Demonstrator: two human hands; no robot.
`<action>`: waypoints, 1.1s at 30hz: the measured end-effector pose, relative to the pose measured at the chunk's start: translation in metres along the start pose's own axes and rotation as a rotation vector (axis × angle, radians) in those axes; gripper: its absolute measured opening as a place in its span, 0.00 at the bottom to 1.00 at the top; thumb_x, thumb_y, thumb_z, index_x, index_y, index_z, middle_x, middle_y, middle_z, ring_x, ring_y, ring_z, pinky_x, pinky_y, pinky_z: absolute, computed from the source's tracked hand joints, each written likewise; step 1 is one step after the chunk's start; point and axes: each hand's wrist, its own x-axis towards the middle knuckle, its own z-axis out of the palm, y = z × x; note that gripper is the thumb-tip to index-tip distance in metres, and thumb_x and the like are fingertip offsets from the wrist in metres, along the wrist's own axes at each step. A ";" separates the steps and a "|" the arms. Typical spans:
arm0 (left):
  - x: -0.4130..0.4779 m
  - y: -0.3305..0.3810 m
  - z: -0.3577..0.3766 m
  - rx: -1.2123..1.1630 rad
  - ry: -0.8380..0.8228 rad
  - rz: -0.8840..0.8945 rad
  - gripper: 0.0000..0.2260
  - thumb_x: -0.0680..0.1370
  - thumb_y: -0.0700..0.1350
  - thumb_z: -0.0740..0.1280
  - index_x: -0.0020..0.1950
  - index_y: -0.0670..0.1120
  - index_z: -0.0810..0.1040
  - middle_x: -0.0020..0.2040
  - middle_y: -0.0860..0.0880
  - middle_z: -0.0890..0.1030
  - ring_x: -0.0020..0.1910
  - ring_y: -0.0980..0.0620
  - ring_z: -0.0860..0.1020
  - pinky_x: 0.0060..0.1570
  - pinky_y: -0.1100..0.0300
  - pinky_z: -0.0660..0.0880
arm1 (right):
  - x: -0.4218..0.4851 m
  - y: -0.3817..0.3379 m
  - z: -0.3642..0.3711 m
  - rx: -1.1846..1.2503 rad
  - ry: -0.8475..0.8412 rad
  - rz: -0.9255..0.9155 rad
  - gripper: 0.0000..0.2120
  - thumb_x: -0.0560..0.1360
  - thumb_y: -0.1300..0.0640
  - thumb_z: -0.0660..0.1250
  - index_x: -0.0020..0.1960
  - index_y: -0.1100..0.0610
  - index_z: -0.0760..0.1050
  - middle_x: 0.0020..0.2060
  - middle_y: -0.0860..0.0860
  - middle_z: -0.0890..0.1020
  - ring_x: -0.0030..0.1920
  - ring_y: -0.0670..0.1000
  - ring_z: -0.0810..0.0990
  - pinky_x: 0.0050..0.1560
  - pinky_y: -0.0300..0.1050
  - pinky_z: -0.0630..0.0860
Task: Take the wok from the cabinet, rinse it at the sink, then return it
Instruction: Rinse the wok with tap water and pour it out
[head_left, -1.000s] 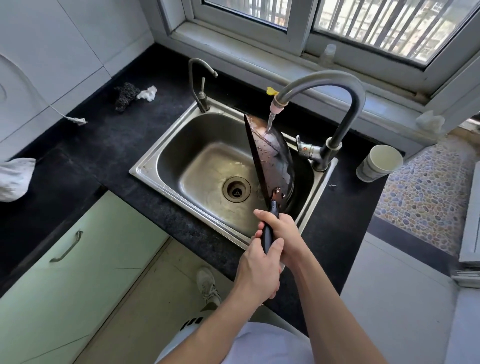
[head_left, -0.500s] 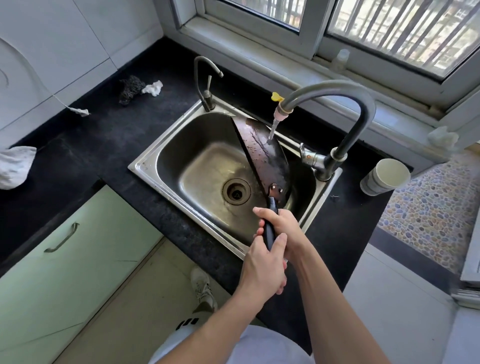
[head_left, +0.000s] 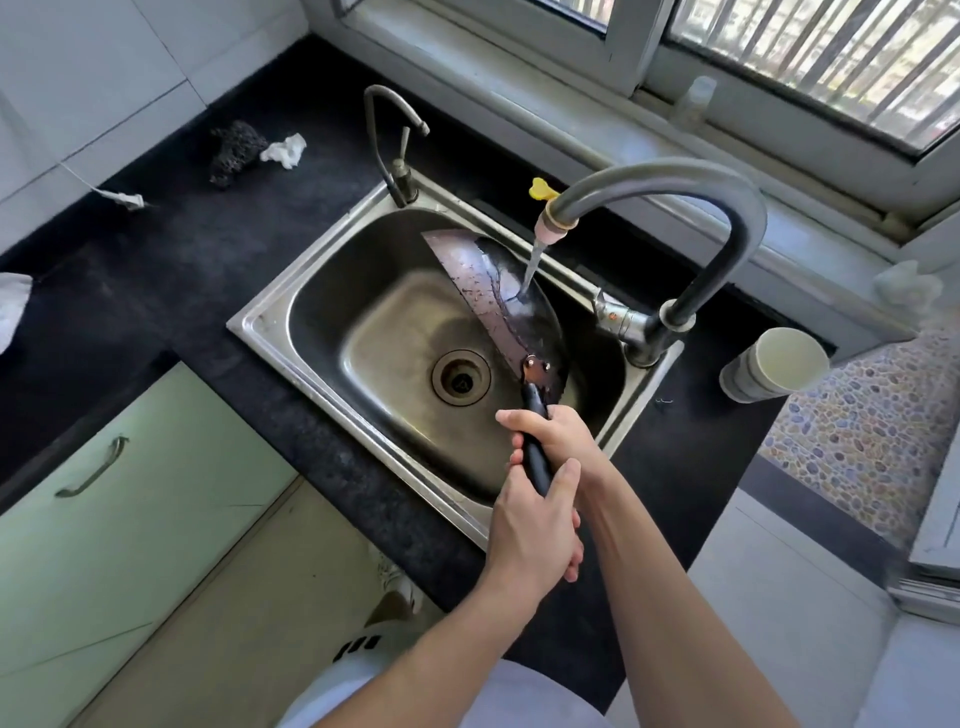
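Head view, one wok (head_left: 530, 332), two hands (head_left: 530, 525) (head_left: 558, 439)

I see a black countertop (head_left: 171, 270) with a steel sink (head_left: 270, 332) set into it. Toward its back left corner a dark scrubber (head_left: 236, 150) lies just beside a crumpled paper (head_left: 284, 150). A white cloth (head_left: 10, 312) sits at the left edge. A pale cup (head_left: 774, 371) stands right of the sink.
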 end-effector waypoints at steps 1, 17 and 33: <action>0.001 0.002 0.002 0.002 0.002 -0.003 0.14 0.80 0.56 0.62 0.55 0.46 0.71 0.31 0.49 0.76 0.20 0.52 0.74 0.22 0.58 0.75 | 0.002 -0.002 -0.002 -0.011 -0.005 0.005 0.16 0.75 0.63 0.73 0.34 0.60 0.69 0.24 0.53 0.75 0.22 0.50 0.75 0.29 0.42 0.75; 0.022 0.024 0.037 -0.053 0.036 -0.059 0.20 0.80 0.54 0.62 0.65 0.42 0.68 0.35 0.49 0.78 0.19 0.56 0.76 0.22 0.59 0.76 | 0.021 -0.032 -0.029 -0.154 -0.093 0.053 0.17 0.75 0.62 0.73 0.30 0.60 0.72 0.24 0.52 0.77 0.22 0.48 0.77 0.26 0.40 0.76; -0.004 -0.013 -0.011 0.040 -0.067 -0.039 0.16 0.79 0.56 0.63 0.55 0.43 0.73 0.32 0.50 0.76 0.25 0.54 0.76 0.28 0.56 0.77 | -0.014 0.008 0.001 -0.052 0.016 -0.011 0.15 0.75 0.63 0.73 0.32 0.60 0.73 0.26 0.54 0.77 0.25 0.51 0.76 0.30 0.44 0.76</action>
